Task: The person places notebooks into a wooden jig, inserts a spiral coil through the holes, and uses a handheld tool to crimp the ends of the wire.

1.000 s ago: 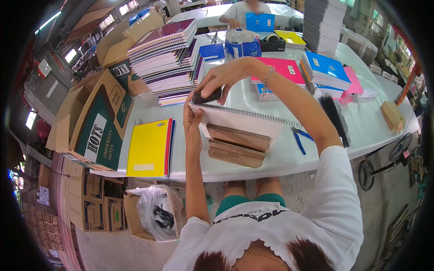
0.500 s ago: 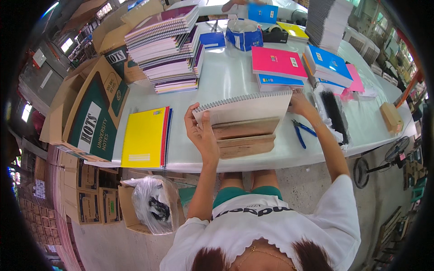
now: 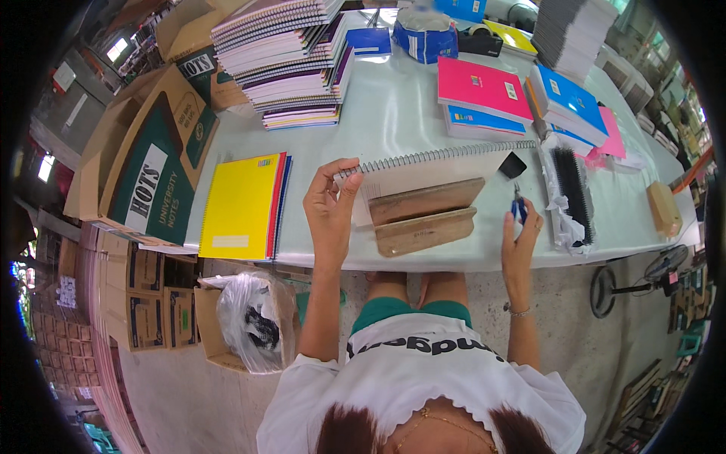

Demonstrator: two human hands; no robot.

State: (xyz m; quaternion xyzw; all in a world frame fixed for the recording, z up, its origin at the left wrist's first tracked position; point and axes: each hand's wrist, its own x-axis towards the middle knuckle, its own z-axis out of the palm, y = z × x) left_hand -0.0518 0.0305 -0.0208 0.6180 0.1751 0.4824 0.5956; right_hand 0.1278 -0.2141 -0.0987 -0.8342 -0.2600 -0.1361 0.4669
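Our right hand (image 3: 522, 234) has moved from the spiral notebook (image 3: 446, 168) to the blue pliers (image 3: 519, 210), fingers around the handles; our left hand (image 3: 330, 208) pinches the notebook's left end, mid-frame, by the wooden stand (image 3: 426, 219). Should that lone pinch slacken, the notebook may tip. We have bare surface (image 3: 393, 106) above it; rightward, a dark wrapped bundle (image 3: 572, 197) crowds us near the surface's lower edge.

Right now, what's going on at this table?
A person has both hands busy. The left hand grips the left end of a white-paged spiral notebook, standing coil-up at a wooden stand. The right hand holds blue-handled pliers off to the right. A black block lies near the coil's right end.
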